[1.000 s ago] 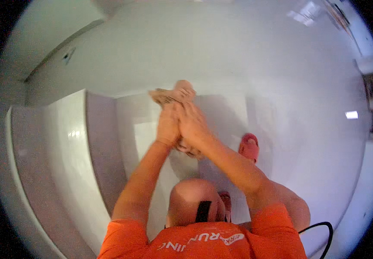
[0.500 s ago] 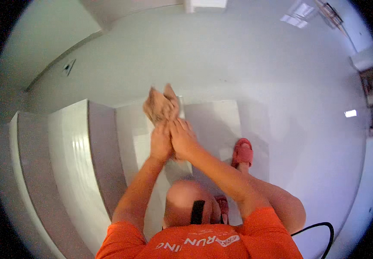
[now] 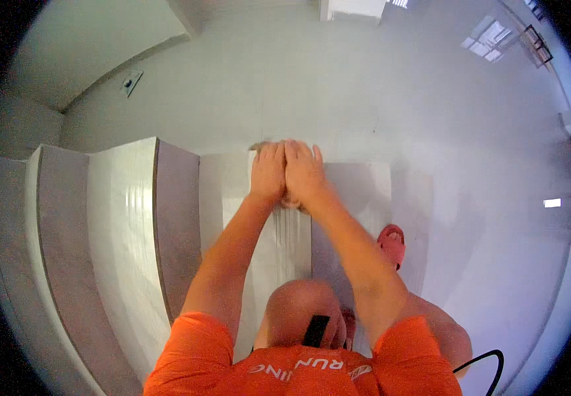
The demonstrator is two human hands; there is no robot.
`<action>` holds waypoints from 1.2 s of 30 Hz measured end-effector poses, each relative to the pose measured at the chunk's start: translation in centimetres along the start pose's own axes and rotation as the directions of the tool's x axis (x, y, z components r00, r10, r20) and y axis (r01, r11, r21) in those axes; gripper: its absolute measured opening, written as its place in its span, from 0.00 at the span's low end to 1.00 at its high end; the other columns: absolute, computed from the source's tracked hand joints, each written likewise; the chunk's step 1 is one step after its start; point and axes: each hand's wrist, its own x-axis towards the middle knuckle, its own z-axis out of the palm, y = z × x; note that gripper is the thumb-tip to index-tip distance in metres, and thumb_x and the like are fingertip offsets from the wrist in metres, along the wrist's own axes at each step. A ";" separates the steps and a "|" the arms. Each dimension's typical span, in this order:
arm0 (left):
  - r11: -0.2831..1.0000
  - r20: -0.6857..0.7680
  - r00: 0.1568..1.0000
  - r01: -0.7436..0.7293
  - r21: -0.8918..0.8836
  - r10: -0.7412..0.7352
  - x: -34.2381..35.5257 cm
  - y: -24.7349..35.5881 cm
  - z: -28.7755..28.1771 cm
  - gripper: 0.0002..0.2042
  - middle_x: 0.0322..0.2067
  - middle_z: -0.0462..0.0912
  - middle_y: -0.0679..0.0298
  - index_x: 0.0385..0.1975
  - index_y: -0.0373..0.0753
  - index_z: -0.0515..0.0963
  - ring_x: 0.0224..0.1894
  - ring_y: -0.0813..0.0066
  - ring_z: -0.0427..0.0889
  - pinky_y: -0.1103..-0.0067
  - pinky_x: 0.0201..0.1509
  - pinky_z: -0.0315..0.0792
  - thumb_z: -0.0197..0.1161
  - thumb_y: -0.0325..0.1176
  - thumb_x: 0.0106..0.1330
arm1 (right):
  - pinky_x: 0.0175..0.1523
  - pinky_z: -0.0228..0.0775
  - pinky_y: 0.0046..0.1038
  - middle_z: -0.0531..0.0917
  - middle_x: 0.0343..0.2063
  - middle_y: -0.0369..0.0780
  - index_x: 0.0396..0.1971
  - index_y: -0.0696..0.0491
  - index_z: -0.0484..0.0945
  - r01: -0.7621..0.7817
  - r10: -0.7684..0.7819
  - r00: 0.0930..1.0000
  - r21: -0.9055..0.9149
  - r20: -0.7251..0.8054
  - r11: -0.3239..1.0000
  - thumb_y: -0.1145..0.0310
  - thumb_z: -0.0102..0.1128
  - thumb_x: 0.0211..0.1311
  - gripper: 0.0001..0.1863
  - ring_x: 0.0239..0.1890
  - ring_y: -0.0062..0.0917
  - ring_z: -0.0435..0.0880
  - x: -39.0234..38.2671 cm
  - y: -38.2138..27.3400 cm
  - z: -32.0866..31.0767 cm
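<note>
Evidently leaned weight: left hand (image 3: 269, 173) and right hand (image 3: 304, 171) side by side, fingers straight, atop crumpled tan cloth (image 3: 290, 204) at far end of step (image 3: 275, 257). Whether fingers pinched cloth, could not tell. Risk, by my judgement: cloth skidding past step's right edge if pushed sideways, balance lost after it; streaks (image 3: 289, 231), wet-looking, could turn footing slick under red slipper (image 3: 392, 247). Hidden: most of cloth, under palms. Second slipper (image 3: 349, 319) mostly behind knee (image 3: 298, 303). Black cord (image 3: 499, 366) cut off below.
</note>
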 end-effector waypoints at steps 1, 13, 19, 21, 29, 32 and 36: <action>0.998 -0.152 0.987 -0.065 -0.025 0.060 -1.0 0.0 1.5 0.25 0.58 0.65 0.54 0.60 0.34 0.61 0.62 0.56 0.62 0.65 0.63 0.56 0.50 0.34 0.62 | 0.68 0.42 0.46 0.68 0.58 0.50 0.58 0.63 0.62 0.049 -0.051 0.995 -0.022 -0.082 0.999 0.67 0.42 0.61 0.26 0.64 0.39 0.60 -0.8 0.4 0.3; 0.979 -0.212 0.956 -0.200 0.027 0.201 -8.3 -1.5 3.9 0.26 0.59 0.63 0.52 0.59 0.31 0.62 0.63 0.57 0.58 0.64 0.65 0.54 0.49 0.33 0.61 | 0.69 0.39 0.47 0.66 0.60 0.48 0.61 0.63 0.57 0.028 -0.018 0.995 -0.112 0.094 0.993 0.66 0.46 0.60 0.30 0.66 0.38 0.56 -7.8 -2.9 0.3; 0.972 -0.303 0.931 -0.160 0.170 0.206 -0.9 -2.4 4.7 0.25 0.58 0.65 0.53 0.58 0.32 0.64 0.62 0.59 0.60 0.66 0.64 0.55 0.49 0.34 0.61 | 0.68 0.43 0.43 0.72 0.55 0.44 0.57 0.59 0.64 0.017 -0.021 0.998 -0.059 -0.056 0.998 0.69 0.41 0.61 0.24 0.64 0.33 0.61 -1.4 -0.3 0.2; 0.979 -0.296 0.935 -0.165 0.117 0.193 0.2 -1.9 4.3 0.24 0.58 0.66 0.54 0.58 0.32 0.64 0.62 0.59 0.60 0.66 0.64 0.56 0.50 0.34 0.61 | 0.68 0.43 0.43 0.72 0.56 0.44 0.57 0.59 0.65 0.004 -0.008 0.997 -0.060 -0.072 0.998 0.69 0.41 0.61 0.23 0.64 0.33 0.61 -0.5 0.3 0.2; 0.994 -0.204 0.973 -0.104 0.041 0.111 -7.3 -1.9 4.5 0.25 0.58 0.66 0.55 0.59 0.33 0.64 0.59 0.57 0.63 0.66 0.62 0.58 0.51 0.32 0.60 | 0.66 0.44 0.47 0.70 0.56 0.48 0.58 0.61 0.64 0.020 -0.015 0.993 -0.045 0.119 0.999 0.67 0.43 0.59 0.26 0.63 0.37 0.62 -6.4 -1.5 1.1; 0.993 -0.144 0.986 -0.071 0.093 0.084 -12.9 -2.8 5.1 0.25 0.59 0.64 0.54 0.60 0.33 0.63 0.60 0.55 0.61 0.64 0.62 0.57 0.50 0.33 0.60 | 0.67 0.45 0.45 0.72 0.56 0.45 0.55 0.60 0.67 0.142 -0.133 0.977 -0.044 0.166 0.989 0.69 0.45 0.59 0.23 0.62 0.35 0.62 -9.6 -3.4 1.5; 0.989 -0.209 0.972 -0.085 0.120 0.109 -11.2 -3.5 4.7 0.25 0.59 0.64 0.54 0.60 0.33 0.63 0.61 0.55 0.60 0.64 0.63 0.57 0.49 0.34 0.61 | 0.67 0.46 0.42 0.74 0.53 0.47 0.53 0.61 0.68 0.151 -0.151 0.989 -0.067 0.009 0.986 0.69 0.46 0.57 0.23 0.61 0.36 0.64 -8.7 -4.1 2.7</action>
